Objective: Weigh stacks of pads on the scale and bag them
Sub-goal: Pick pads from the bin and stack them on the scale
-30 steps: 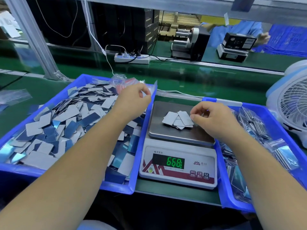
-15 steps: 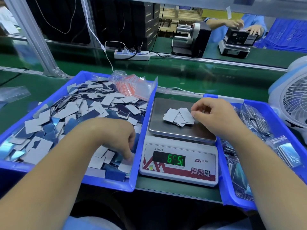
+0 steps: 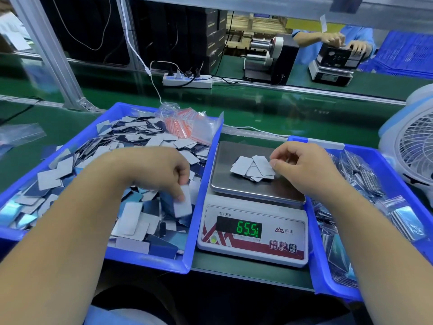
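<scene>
Since before, my left hand [image 3: 164,177] dropped beside the scale [image 3: 254,221], pinching one pad [image 3: 184,204]; add singly, watching the reading. Right hand [image 3: 302,167] pinches the stack [image 3: 254,168].

The left hand [image 3: 161,174] pinches a white pad [image 3: 184,202] above the loose pads [image 3: 131,146] heaped in the left bin [image 3: 194,207]. The right hand [image 3: 304,170] hovers with curled fingers at the edge of a small stack [image 3: 254,168] on the scale [image 3: 254,235], which reads 65.5. Red-striped bags [image 3: 187,126] lie at the left bin's far corner. The right bin [image 3: 321,266] holds filled bags [image 3: 365,184]. A fan [image 3: 414,146] stands just beyond it
</scene>
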A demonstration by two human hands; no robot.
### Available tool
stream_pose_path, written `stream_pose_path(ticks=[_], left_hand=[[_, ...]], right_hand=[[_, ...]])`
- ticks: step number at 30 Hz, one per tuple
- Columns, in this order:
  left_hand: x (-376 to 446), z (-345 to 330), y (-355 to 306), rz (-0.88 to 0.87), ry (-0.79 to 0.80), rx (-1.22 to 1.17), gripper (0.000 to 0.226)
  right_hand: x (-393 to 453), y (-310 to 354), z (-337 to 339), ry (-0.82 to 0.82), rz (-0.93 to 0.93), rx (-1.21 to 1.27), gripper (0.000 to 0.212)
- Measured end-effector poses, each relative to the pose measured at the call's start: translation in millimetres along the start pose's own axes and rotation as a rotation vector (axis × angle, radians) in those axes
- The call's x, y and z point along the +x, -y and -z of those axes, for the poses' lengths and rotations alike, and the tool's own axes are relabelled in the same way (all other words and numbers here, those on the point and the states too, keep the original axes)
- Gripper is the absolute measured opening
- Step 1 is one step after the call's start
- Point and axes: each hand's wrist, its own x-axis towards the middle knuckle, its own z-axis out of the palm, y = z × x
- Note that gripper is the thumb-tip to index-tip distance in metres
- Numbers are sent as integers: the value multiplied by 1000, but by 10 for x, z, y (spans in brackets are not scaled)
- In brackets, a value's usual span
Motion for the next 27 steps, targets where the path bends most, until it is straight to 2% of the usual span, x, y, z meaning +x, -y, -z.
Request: stream_pose_path(ticks=[3, 6, 9, 12, 15, 18, 24, 27], left_hand=[[54, 160, -12, -26, -258, -200, 20], [209, 182, -171, -129, -495, -524, 14], [385, 95, -470, -274, -508, -853, 13], [544, -89, -759, -352, -420, -973, 14], [667, -285, -901, -363, -387, -792, 15], [719, -349, -895, -346, -464, -519, 17], [718, -324, -817, -269, -499, -376, 15], [729, -322, -777, -245, -511, -264, 7]], right_hand=[[-5, 13, 9, -4, -1, 2, 16], [-1, 17, 9, -12, -13, 21, 18], [4, 9, 18, -51, -47, 32, 17], [11, -14, 31, -98, -86, 74, 17], [20, -20, 30, -110, -120, 93, 18], [21, -18, 29, -102, -135, 70, 17], [17, 9, 32, -85, -139, 63, 22], [12, 24, 32, -71, -137, 67, 21]])
